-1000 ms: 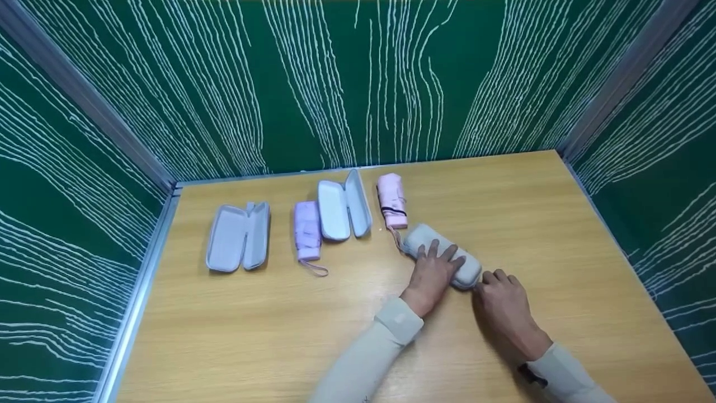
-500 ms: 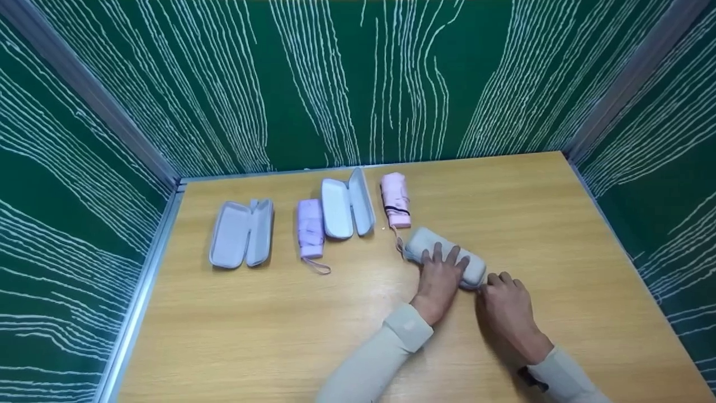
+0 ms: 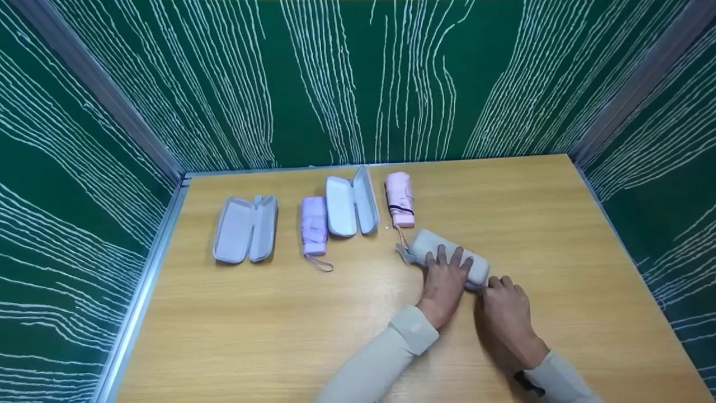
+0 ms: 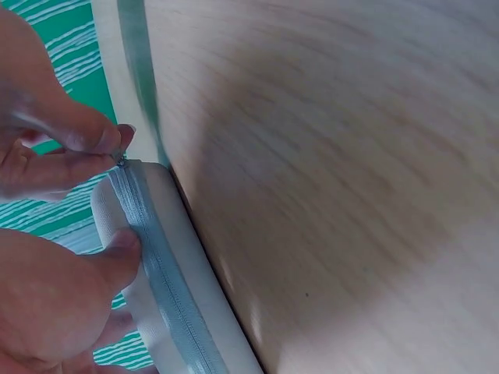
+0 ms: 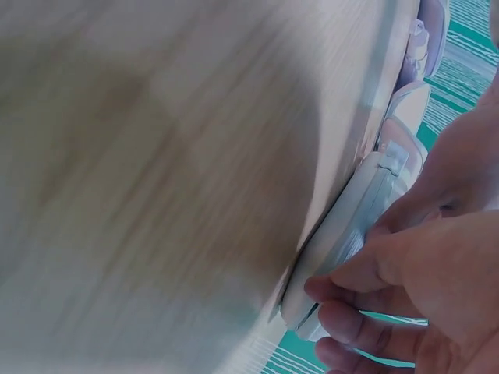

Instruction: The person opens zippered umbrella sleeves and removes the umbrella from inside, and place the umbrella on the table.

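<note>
A grey zippered hard case [image 3: 426, 242], like a glasses case, lies closed on its base and slanted on the table. My left hand [image 3: 446, 282] holds it, fingers spread over the lid and thumb against the near side, beside the zip [image 4: 160, 257] in the left wrist view. At the case's right end my right hand [image 3: 508, 308] pinches the small zip pull between thumb and forefinger; the fingertips mostly hide the pull. A grey tab [image 3: 405, 254] sticks out at the left end. The case's near side is partly hidden by my left hand in the head view.
Behind the case lies a folded pink umbrella [image 3: 400, 196], its strap reaching the case. To the left stand an open pale blue case [image 3: 341, 207], a folded purple umbrella [image 3: 314, 224] and an open grey case [image 3: 234, 229]. Green panels [image 3: 481, 73] enclose the wooden table [image 3: 251, 324].
The head view has shifted slightly, moving everything a little to the right. The tab at the case's left end shows more plainly. Both hands keep nearly the same places on the case.
</note>
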`<state>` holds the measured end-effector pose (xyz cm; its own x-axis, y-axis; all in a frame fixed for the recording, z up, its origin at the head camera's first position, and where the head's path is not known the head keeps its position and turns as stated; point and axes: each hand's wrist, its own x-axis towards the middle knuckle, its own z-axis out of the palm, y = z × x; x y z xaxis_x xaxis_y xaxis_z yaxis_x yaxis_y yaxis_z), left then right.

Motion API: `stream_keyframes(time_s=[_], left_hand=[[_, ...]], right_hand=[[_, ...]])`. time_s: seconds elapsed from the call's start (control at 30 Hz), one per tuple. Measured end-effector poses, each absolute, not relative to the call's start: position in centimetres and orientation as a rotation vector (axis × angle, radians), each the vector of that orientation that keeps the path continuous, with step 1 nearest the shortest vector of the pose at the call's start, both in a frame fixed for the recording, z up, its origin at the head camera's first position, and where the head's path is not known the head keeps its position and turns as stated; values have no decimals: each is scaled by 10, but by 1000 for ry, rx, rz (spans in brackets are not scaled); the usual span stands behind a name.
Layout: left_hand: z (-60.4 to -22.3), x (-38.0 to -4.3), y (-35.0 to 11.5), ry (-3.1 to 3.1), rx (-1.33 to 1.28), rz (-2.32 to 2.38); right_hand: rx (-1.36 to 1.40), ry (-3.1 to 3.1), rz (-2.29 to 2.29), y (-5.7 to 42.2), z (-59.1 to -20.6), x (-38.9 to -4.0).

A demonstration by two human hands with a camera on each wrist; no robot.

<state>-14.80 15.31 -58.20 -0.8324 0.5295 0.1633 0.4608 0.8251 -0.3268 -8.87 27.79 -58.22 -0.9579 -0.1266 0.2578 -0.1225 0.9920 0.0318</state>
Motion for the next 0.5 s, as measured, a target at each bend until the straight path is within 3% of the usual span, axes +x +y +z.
stream_keyframes(time_s=[0.5], left_hand=[[-582,-143,156,-2763,-730,405]], right_hand=[[135,-2772,50,265,-586,-88]])
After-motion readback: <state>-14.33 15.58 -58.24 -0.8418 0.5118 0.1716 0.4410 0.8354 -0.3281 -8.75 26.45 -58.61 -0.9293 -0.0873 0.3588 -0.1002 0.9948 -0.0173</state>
